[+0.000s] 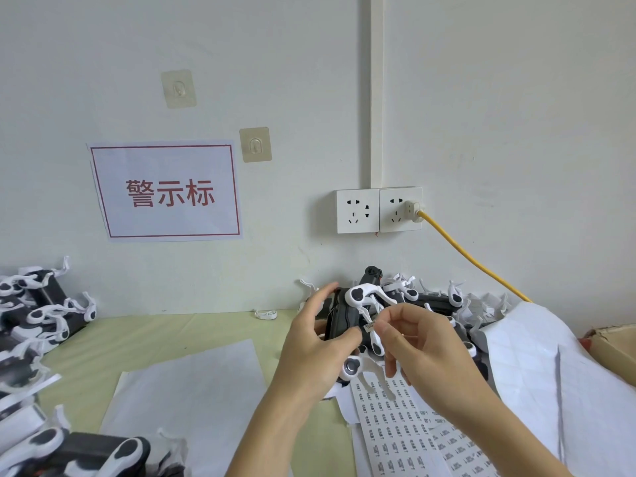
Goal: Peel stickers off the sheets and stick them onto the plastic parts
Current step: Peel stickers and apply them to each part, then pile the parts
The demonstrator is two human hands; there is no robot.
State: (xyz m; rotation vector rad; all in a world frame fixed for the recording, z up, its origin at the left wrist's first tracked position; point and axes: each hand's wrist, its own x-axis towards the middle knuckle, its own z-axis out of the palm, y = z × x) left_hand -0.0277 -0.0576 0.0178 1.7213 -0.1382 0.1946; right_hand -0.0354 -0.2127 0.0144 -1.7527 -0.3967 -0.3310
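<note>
I am sitting at a small assembly or packing station, not in a home. My worktop [165, 339] is pushed against a bare white wall with a printed sign in red Chinese characters [167, 192], two stick-on wall hooks [255, 145] and a double socket [378, 210] with a yellow cable [475, 259] plugged in. Heaps of identical black-and-white plastic parts [41, 315] lie to the left and behind, sticker sheets [395, 425] spread across the worktop, and a cardboard box [612, 349] sits at the right edge.
</note>
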